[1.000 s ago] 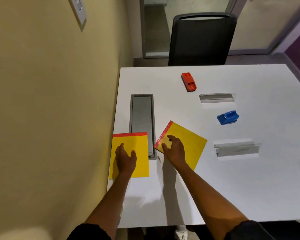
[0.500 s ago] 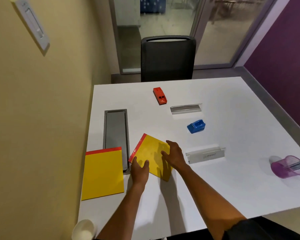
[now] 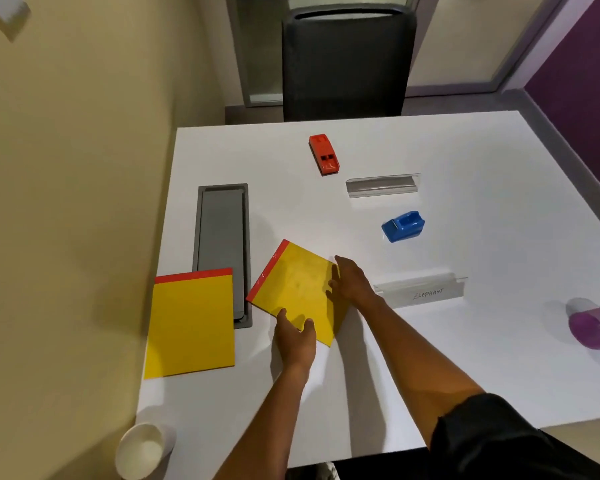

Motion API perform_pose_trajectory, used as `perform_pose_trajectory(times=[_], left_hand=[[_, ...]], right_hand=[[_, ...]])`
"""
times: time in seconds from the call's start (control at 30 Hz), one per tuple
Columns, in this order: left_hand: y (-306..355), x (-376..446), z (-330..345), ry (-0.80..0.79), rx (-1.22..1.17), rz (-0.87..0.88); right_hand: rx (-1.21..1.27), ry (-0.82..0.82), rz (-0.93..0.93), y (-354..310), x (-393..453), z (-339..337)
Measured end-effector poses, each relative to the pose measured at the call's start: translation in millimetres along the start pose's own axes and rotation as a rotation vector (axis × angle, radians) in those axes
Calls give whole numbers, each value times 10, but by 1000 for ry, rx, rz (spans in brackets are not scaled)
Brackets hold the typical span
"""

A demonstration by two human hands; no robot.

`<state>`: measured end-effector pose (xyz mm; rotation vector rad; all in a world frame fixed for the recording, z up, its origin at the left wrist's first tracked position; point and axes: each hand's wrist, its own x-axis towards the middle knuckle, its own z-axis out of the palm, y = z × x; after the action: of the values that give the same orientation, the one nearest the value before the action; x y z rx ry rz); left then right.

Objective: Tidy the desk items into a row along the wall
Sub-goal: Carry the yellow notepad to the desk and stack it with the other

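Fingers [image 3: 336, 271] of right hand [image 3: 352, 282] spread flat, pressed on right edge of tilted yellow pad [image 3: 297, 289]; nothing clamped. Left hand [image 3: 296, 337] laid open on pad's near corner. Tilted pad located on white bench [image 3: 465, 244], just right of grey cable tray [image 3: 222, 230]. Second yellow pad [image 3: 191, 323] squared along wall [image 3: 66, 202]. Red stapler [image 3: 324, 159], blue tape dispenser [image 3: 403, 226], two clear name holders scattered mid-bench.

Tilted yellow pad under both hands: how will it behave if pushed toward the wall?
The tilted yellow pad lies flat and thin on the smooth white desk, so it will probably slide easily. It looks light and may pivot unless both the left hand and right hand steer. It cannot roll.
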<state>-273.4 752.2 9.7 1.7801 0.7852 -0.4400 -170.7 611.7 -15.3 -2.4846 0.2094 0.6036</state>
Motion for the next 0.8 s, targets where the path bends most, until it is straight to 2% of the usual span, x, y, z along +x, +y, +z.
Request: perform_pose_trajectory(times=[0.13,0.27,0.43,0.6,0.8], left_hand=[[-12,9,83,38,-4,-13],[-14,-8,110,76,-86,-56],[-22,56,-2,122,-337,-173],[-106,249,-101,39,-582,-312],[20,271,-255,65,-623,-242]], right_hand=[[-51,-41,10,44,85,41],[-132,24,-4,69,111,98],[-179,47,37,79,101,141],[-142,116,61,96,45,162],[-23,131,103,46,-50,76]])
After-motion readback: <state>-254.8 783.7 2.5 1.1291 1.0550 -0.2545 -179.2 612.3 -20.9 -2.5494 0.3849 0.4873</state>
